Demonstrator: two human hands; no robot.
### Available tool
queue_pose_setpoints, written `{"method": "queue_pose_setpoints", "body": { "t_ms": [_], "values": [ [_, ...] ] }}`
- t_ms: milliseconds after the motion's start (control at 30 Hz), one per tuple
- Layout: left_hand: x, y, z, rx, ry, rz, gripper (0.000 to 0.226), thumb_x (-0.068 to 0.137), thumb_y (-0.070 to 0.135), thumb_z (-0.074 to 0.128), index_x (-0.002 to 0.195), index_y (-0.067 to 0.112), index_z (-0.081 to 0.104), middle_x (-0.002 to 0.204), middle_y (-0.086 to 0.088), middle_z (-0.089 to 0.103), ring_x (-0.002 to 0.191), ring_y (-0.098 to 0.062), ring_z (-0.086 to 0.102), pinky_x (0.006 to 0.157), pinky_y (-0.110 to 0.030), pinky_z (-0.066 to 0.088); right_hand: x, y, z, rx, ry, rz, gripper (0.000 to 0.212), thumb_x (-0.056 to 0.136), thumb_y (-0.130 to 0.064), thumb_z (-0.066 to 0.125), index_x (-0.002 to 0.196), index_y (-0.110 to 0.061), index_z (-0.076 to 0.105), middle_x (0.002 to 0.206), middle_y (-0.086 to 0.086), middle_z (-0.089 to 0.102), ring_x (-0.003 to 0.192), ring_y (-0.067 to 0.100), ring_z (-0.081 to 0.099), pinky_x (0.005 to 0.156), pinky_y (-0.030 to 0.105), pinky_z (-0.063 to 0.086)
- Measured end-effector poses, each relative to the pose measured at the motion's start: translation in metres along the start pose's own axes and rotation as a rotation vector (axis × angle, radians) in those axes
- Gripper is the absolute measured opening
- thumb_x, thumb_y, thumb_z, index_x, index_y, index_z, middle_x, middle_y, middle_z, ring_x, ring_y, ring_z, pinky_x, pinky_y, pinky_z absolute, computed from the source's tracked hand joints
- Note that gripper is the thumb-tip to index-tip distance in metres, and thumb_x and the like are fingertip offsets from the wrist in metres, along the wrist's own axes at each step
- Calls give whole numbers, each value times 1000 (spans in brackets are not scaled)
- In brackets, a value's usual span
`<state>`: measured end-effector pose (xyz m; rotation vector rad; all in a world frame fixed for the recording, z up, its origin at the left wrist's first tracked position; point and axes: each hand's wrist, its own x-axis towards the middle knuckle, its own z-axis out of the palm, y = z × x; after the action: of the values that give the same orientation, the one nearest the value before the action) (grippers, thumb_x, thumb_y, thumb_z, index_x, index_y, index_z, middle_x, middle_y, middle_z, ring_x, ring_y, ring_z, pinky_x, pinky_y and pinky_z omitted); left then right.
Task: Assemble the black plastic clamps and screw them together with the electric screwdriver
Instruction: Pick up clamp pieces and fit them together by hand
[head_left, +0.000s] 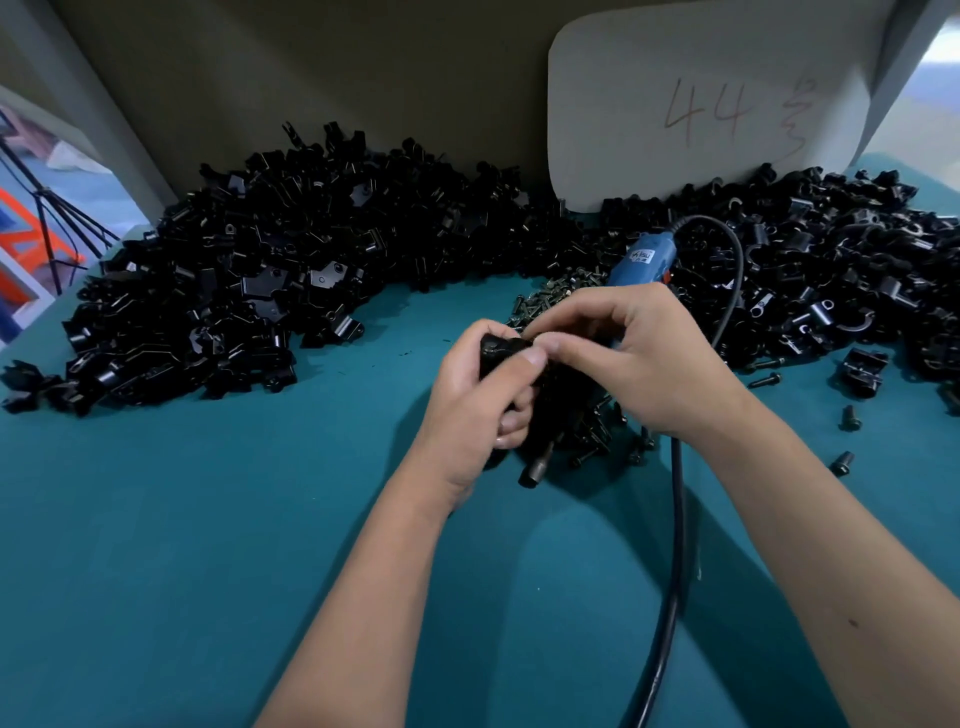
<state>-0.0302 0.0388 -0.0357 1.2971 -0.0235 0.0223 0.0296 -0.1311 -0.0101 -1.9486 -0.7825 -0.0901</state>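
The black plastic clamp (501, 351) sits above the teal table (208, 545), gripped in my left hand (475, 410) while my right hand (623, 353) pinches at its top edge. I judge it light, rigid and slightly slick, best held by its flat sides. The blue electric screwdriver (641, 265) lies just behind, among loose screws (550, 296).

2 hands are at work, the left hand (480, 387) and the right hand (631, 353), with 1 black clamp (501, 349) between them. 1 blue electric screwdriver (641, 260) lies on the table with 1 black cord (675, 493). 2 big heaps of black clamp parts, a left heap (249, 280) and a right heap (831, 270), are too many to count. 1 pile of screws (558, 291), 1 white card (701, 104).
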Motion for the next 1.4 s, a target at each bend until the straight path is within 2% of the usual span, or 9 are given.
{"method": "queue_pose_setpoints", "body": {
  "t_ms": [200, 333, 433, 667, 733, 867, 967, 1200, 1400],
  "values": [
    [-5, 5, 5, -299, -189, -54, 12, 100, 19, 56, 107, 10, 60, 78, -11, 61, 57, -16, 48, 50, -23, 43, 0, -6, 2, 340, 136, 151, 22, 92, -28, 80, 83, -9, 71, 74, 17, 65, 65, 18, 63, 66, 35, 55],
    [-5, 7, 5, -349, -217, -24, 31, 101, 24, 59, 125, 5, 59, 91, -13, 66, 64, -14, 55, 57, -23, 50, -1, -15, 3, 767, -42, 332, 38, 102, -42, 62, 107, -7, 75, 69, 13, 53, 58, 29, 58, 61, 42, 55],
    [-5, 9, 2, -362, -200, -26, 36, 96, 26, 64, 123, 2, 59, 91, -10, 69, 65, -12, 58, 57, -21, 52, -2, -20, 5, 888, -126, 345, 31, 105, -30, 57, 116, -8, 76, 69, 9, 55, 60, 28, 58, 59, 41, 56],
    [-6, 8, 1, -385, -172, -68, 34, 96, 18, 61, 124, -2, 57, 87, -11, 69, 61, -9, 56, 54, -19, 50, -1, -22, 8, 929, -84, 377, 13, 89, -24, 75, 93, -13, 68, 93, 15, 51, 65, 22, 51, 66, 40, 54],
    [-6, 7, 2, -370, -148, -71, 36, 93, 17, 65, 122, -2, 58, 85, -11, 69, 59, -9, 56, 54, -19, 49, -1, -22, 9, 928, -93, 385, 16, 89, -24, 75, 92, -13, 64, 90, 14, 51, 65, 23, 51, 65, 40, 54],
    [-6, 8, 2, -334, -116, -63, 20, 91, 15, 67, 107, 4, 68, 80, -10, 69, 55, -9, 54, 49, -19, 48, -2, -26, 13, 975, -140, 378, 29, 102, -30, 60, 118, -11, 74, 81, 12, 58, 62, 27, 56, 59, 44, 56],
    [-7, 9, 2, -289, -114, -43, 14, 92, 17, 67, 102, 8, 67, 78, -9, 68, 53, -9, 55, 47, -19, 48, -1, -29, 12, 1004, -162, 392, 26, 100, -29, 62, 108, -10, 76, 64, 12, 55, 56, 31, 60, 56, 44, 57],
    [-9, 8, 5, -269, -110, -33, 3, 90, 20, 73, 91, 18, 74, 75, -7, 66, 53, -13, 60, 47, -22, 51, -1, -34, 15, 1023, -92, 431, 21, 87, -28, 73, 94, -9, 75, 58, 14, 53, 41, 26, 54, 44, 36, 52],
    [-9, 7, 7, -285, -158, -10, 31, 73, 14, 89, 102, 16, 76, 82, -12, 70, 64, -22, 69, 58, -28, 58, -1, -34, 17, 841, 14, 402, 27, 83, -28, 80, 89, -2, 75, 61, 13, 58, 36, 18, 45, 38, 25, 43]
  ]
}}
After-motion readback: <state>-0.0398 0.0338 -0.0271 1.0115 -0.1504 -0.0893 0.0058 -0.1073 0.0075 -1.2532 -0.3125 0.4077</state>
